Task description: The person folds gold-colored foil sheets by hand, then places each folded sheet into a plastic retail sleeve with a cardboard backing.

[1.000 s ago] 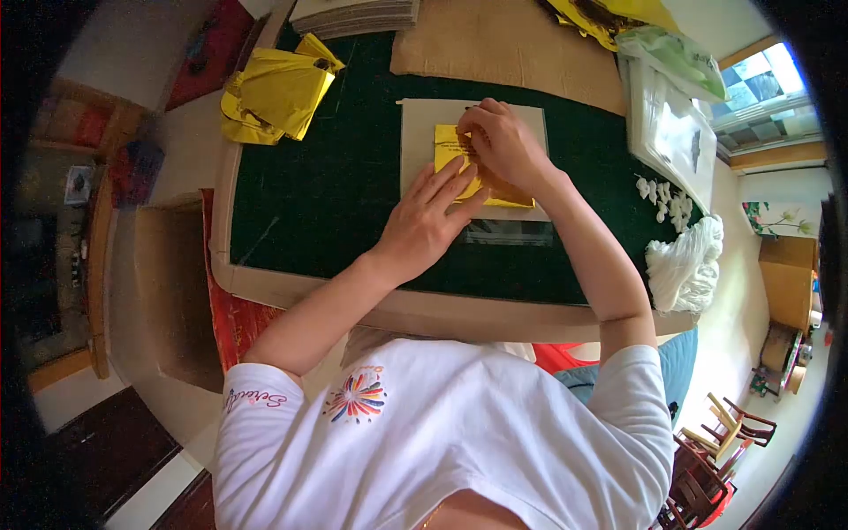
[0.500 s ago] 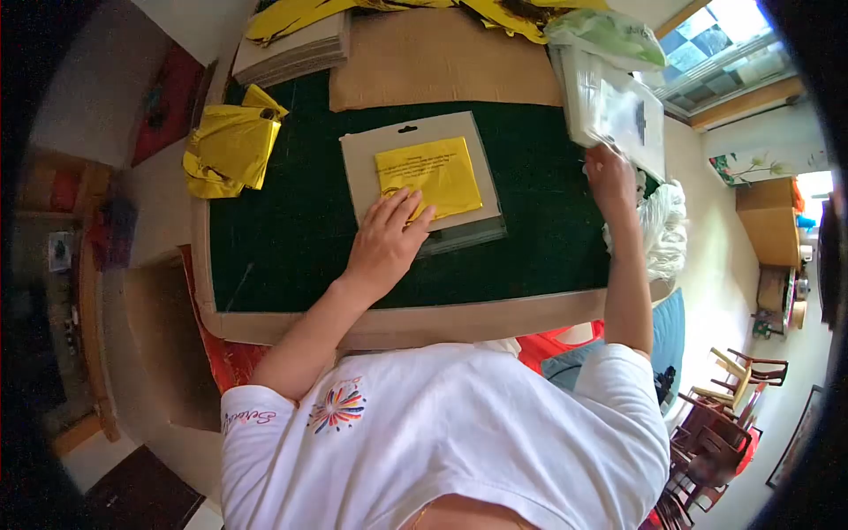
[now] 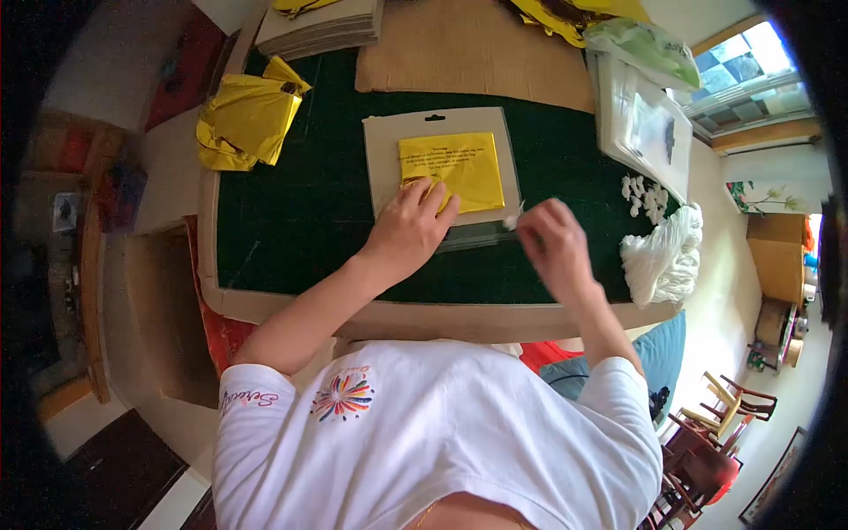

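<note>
A folded yellow foil packet with black print (image 3: 473, 181) lies on a pale card with a hang hole (image 3: 384, 146), inside a clear sleeve on the dark green tabletop (image 3: 291, 221). My left hand (image 3: 411, 221) rests with its fingers on the packet's lower left part. Just right of the card's lower right corner, my right hand (image 3: 556, 243) pinches a small white piece (image 3: 511, 223). Similar small white pieces (image 3: 649, 199) lie at the right, above a bundle of white string (image 3: 667, 256).
A crumpled yellow foil bundle (image 3: 252, 115) lies at the left. Behind are a stack of cards (image 3: 322, 31), brown cardboard (image 3: 468, 53) and more yellow foil (image 3: 574, 13). Clear plastic sleeves (image 3: 640, 124) sit at the right beneath a green-and-white bag (image 3: 645, 49).
My right hand has moved left from beside the plastic sleeves to the card's lower right, now with a small white piece. My left hand remains on the packet. The view has shifted slightly.
</note>
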The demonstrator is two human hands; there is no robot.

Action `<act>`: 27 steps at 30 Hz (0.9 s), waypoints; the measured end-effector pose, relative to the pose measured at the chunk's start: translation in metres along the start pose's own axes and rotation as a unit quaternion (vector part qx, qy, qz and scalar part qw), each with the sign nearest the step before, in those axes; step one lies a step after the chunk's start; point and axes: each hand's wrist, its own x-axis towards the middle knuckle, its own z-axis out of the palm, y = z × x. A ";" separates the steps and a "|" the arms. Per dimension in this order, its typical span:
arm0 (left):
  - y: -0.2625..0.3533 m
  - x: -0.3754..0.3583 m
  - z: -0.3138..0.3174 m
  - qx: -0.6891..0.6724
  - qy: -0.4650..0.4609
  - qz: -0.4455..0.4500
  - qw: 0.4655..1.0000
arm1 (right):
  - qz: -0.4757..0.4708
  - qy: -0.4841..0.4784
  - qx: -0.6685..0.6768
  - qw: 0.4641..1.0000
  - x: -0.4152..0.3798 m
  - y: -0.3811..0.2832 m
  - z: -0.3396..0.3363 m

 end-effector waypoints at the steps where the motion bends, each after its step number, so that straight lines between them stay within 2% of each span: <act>1: 0.000 0.000 -0.001 -0.002 -0.003 -0.005 1.000 | -0.025 -0.012 0.014 1.000 -0.004 -0.007 0.010; 8: -0.004 -0.002 0.006 0.016 0.011 0.001 1.000 | -0.063 -0.022 0.002 0.998 -0.004 -0.019 0.053; 18: -0.004 -0.004 0.008 0.000 0.029 -0.016 0.999 | -0.114 -0.037 -0.036 0.992 -0.012 -0.041 0.049; 20: -0.005 -0.003 0.009 0.004 0.029 -0.019 0.999 | -0.078 -0.045 -0.127 0.988 -0.010 -0.055 0.037; 21: -0.005 -0.003 0.008 0.002 0.032 -0.018 0.999 | -0.080 -0.045 -0.127 0.988 -0.011 -0.057 0.035; 23: -0.005 -0.004 0.009 0.000 0.036 -0.018 0.999 | -0.015 -0.155 -0.178 0.972 -0.014 -0.058 0.030; 27: -0.006 -0.005 0.011 -0.002 0.037 -0.016 0.999 | 0.045 -0.223 -0.171 0.959 -0.013 -0.045 0.046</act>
